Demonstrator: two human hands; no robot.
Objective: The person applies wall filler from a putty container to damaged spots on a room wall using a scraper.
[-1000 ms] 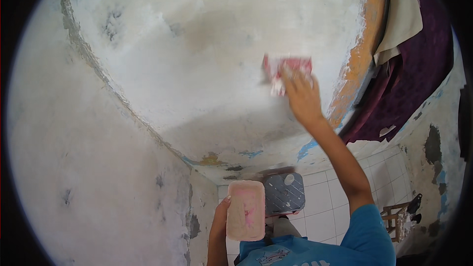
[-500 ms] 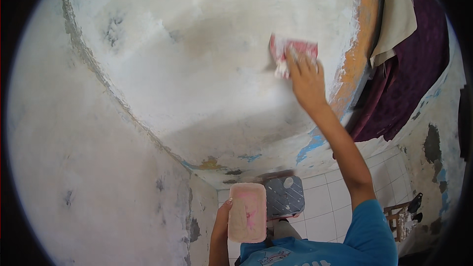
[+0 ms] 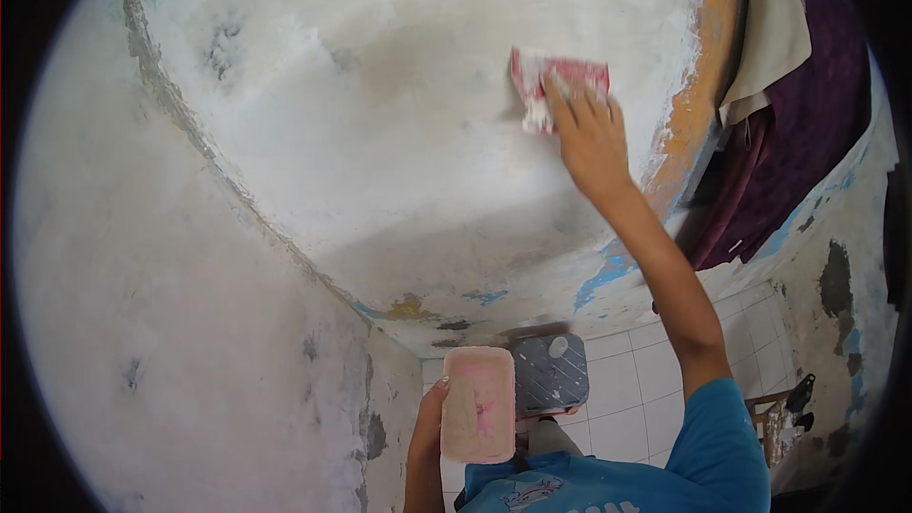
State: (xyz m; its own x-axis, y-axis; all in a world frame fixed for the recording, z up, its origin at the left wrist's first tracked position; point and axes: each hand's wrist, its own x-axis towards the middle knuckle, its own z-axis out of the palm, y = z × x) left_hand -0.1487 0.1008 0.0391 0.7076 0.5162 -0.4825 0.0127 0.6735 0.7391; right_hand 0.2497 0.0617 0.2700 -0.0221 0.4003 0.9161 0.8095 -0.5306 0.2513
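Observation:
My right hand (image 3: pixel 591 133) reaches up to the patchy white wall (image 3: pixel 427 133), its fingers closed on a red putty spreader (image 3: pixel 570 71) smeared with white paste. The spreader lies against the wall, and its lower corner carries a thick white clump. Down by my body, my left hand (image 3: pixel 433 410) grips the left side of a shallow rectangular pinkish tub (image 3: pixel 480 407). Pale paste coats the inside of the tub, with a brighter pink streak in the middle. Most of the fingers of my left hand are hidden under it.
A grey, paint-spotted step stool (image 3: pixel 551 380) stands on the white tiled floor (image 3: pixel 617 385) below. Purple cloth (image 3: pixel 817 123) and a cream cloth (image 3: pixel 769 33) hang at the right, beside an orange-painted edge (image 3: pixel 698 100). A wooden stool (image 3: pixel 774 427) is at lower right.
My right hand and the spreader have moved slightly up and left along the wall. The tub in my left hand has risen a little.

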